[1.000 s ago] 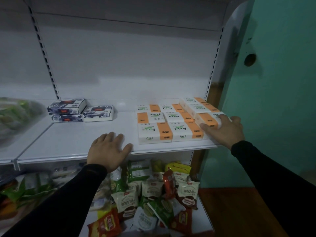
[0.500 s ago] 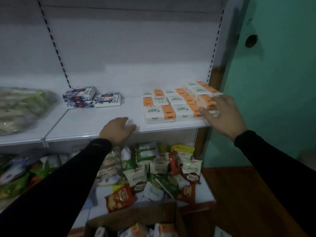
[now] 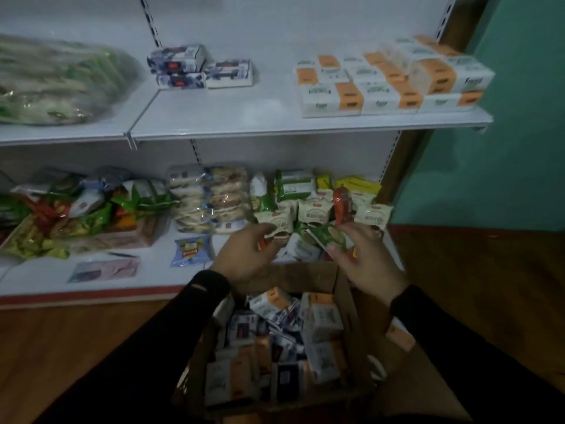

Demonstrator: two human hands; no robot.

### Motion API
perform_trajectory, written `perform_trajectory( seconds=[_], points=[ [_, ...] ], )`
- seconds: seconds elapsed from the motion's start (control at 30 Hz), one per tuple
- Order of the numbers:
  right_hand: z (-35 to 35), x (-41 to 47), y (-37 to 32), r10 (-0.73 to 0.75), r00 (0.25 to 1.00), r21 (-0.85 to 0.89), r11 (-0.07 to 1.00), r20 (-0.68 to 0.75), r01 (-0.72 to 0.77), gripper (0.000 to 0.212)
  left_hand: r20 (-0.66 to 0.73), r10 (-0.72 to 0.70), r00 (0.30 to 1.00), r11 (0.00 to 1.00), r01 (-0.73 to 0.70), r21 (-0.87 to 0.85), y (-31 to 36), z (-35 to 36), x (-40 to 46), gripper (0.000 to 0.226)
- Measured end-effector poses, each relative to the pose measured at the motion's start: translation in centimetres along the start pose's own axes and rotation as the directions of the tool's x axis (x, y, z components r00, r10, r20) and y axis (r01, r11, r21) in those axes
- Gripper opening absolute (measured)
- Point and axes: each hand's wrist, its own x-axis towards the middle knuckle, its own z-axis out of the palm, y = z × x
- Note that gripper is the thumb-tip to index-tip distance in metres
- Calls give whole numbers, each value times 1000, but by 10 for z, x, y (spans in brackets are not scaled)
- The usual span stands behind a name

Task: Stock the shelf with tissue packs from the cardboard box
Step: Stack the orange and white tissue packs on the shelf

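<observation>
- Sitting at the bottom centre of the frame, the cardboard box (image 3: pixel 345 289) is open and crammed with tissue packs (image 3: pixel 321 322), white-and-orange and dark blue ones jumbled together.
- Orange-banded packs (image 3: pixel 379 87) lie in rows at the upper right of the white shelf (image 3: pixel 244 130); three blue packs (image 3: pixel 198 68) are stacked further left.
- A second ago both hands rested up on that shelf; now the left hand (image 3: pixel 244 255) and right hand (image 3: pixel 363 261) hover over the box's far edge, fingers loosely spread, holding nothing.
- Snack bags (image 3: pixel 305 203) crowd the lower shelf; wooden floor (image 3: pixel 474 286), green wall (image 3: pixel 504 133) at right.
</observation>
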Motion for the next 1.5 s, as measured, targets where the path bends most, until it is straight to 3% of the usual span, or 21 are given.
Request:
perform_trajectory(
  seconds=[0.13,0.2,0.33,0.43,0.53,0.7,0.87,1.03,1.13,1.23,1.37,1.5],
  points=[
    [63,-18,35,185,970,24,981,159,-191,49,267,-74,961,997,69,25,-32,60,3,45],
    [92,-26,52,273,937,74,953,218,-295,46,328,-73,942,997,57,61,-44,89,10,42],
    [153,-43,89,480,812,48,851,332,-523,60,446,-39,894,989,-28,142,-73,156,33,45],
    [192,-47,118,612,711,25,752,346,-659,67,572,-84,816,990,1,144,-95,204,53,61],
    [224,-45,139,684,636,-27,688,357,-725,75,668,-88,739,991,-1,131,-109,245,70,71],
    [261,-45,159,734,561,-82,632,383,-770,78,692,-92,716,988,-23,155,-116,288,87,66],
    [256,-44,153,718,629,46,648,298,-760,69,668,-170,724,983,175,60,-120,294,85,43],
    [237,-43,135,614,712,127,720,341,-682,63,615,-303,728,922,387,-2,-136,264,66,21],
    [221,-41,119,547,762,132,776,346,-617,65,624,-317,714,890,452,-65,-132,238,56,31],
    [194,-37,95,471,830,172,829,297,-532,60,589,-327,739,825,528,-204,-111,197,52,18],
    [142,-22,61,341,923,210,903,178,-375,43,595,-280,753,692,588,-418,-69,133,54,14],
    [79,0,12,310,951,233,924,4,-303,56,368,-321,873,610,488,-625,-21,71,52,25]
  ],
)
